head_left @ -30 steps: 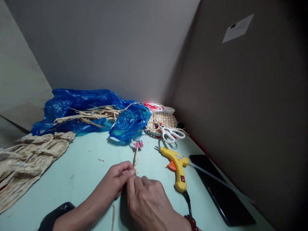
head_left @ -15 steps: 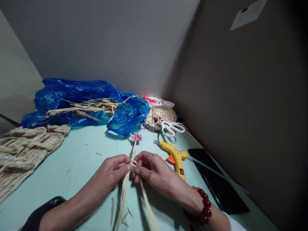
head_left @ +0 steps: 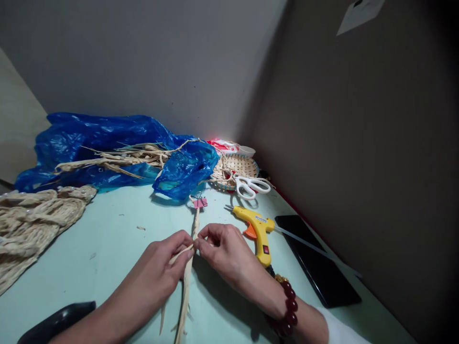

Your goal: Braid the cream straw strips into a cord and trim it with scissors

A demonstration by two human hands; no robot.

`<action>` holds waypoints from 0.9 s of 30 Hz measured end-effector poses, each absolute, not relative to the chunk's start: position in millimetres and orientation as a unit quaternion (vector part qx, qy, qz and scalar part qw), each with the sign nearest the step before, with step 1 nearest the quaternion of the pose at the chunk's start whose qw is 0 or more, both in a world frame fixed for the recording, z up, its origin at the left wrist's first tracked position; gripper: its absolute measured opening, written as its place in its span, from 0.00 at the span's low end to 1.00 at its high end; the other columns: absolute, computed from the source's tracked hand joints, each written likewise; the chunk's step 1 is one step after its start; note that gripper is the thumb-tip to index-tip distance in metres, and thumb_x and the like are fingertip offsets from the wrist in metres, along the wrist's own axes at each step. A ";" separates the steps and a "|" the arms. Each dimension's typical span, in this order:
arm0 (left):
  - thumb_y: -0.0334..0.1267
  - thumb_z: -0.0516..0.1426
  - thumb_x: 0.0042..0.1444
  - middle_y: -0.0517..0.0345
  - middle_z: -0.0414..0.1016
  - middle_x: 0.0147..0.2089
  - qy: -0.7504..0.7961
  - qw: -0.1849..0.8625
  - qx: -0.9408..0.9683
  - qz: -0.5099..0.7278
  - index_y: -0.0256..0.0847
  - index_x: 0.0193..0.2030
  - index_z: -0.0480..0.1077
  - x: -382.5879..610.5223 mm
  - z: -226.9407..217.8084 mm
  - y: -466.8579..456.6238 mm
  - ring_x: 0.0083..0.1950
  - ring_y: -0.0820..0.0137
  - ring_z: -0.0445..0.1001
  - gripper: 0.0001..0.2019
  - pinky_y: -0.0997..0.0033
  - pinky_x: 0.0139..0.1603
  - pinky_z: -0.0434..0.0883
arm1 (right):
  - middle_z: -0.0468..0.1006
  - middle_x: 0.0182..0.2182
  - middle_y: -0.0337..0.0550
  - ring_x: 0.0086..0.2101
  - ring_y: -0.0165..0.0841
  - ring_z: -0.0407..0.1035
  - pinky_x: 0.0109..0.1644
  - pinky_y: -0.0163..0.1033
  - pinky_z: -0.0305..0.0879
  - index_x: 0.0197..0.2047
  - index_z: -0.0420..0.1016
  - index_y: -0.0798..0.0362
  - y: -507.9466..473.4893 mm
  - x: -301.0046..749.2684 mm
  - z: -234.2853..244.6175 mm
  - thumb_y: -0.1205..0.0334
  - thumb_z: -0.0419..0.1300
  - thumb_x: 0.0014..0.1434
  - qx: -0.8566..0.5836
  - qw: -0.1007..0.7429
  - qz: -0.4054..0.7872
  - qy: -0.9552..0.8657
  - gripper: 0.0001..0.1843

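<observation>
A thin braid of pale dried plant fibre (head_left: 196,223) runs toward me from a pink binder clip (head_left: 200,203). My left hand (head_left: 168,260) pinches a fibre strand (head_left: 181,253) that crosses its fingers, just left of the braid. Thumb and fingertips of my right hand (head_left: 224,248) are closed on the braid at the same spot, nearly touching the left fingertips. Below the hands a long loose strand (head_left: 185,296) hangs toward the near edge. The exact crossing is hidden by my fingertips.
A yellow glue gun (head_left: 256,224) and a black tablet-like slab (head_left: 319,267) lie to the right. Behind are white scissors (head_left: 247,186), a woven basket (head_left: 240,166) and a blue plastic bag (head_left: 96,129) with dried fibre. A woven fibre piece (head_left: 39,224) lies left.
The strand that hung below my right hand now crosses leftward into my left hand's fingers. The other strand still hangs down. The whole view has shifted slightly.
</observation>
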State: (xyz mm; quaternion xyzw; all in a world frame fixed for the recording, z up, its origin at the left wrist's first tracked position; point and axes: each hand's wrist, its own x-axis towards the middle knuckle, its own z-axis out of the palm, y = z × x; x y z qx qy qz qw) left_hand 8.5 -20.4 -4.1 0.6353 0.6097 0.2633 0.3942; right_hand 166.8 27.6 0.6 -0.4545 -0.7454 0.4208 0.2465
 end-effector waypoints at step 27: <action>0.46 0.49 0.62 0.58 0.73 0.32 0.638 0.226 0.691 0.252 0.43 0.29 0.69 12.4 9.1 -32.1 0.35 0.65 0.73 0.15 0.66 0.38 0.65 | 0.73 0.21 0.37 0.22 0.25 0.60 0.26 0.29 0.51 0.30 0.67 0.56 21.3 163.6 -1.1 0.70 0.57 0.52 -0.365 0.322 0.672 -0.558 0.01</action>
